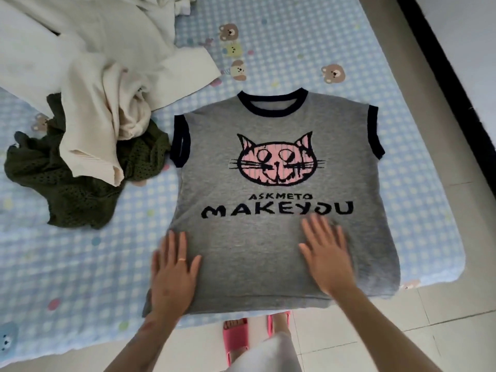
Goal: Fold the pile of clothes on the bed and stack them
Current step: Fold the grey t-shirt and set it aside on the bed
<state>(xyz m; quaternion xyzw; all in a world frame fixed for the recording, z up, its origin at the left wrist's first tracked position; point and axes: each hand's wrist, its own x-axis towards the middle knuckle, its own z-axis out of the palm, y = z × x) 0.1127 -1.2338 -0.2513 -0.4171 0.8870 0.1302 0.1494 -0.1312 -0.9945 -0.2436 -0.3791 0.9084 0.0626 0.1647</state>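
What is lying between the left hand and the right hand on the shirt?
In the head view, only plain grey shirt fabric lies between the left hand and right hand; nothing else rests there.

- One grey sleeveless knit top (279, 237) with navy trim and a pink cat face, lying flat.
- One crumpled olive-green mesh garment (67, 181).
- One heap of cream fabric (88, 63); how many pieces cannot be told.
- One bed with a blue checked bear-print sheet (308, 36).
- Two bare hands: left hand (174, 272), right hand (327, 251).
- One gold ring (182, 260).
- Two pink slippers (236, 342).
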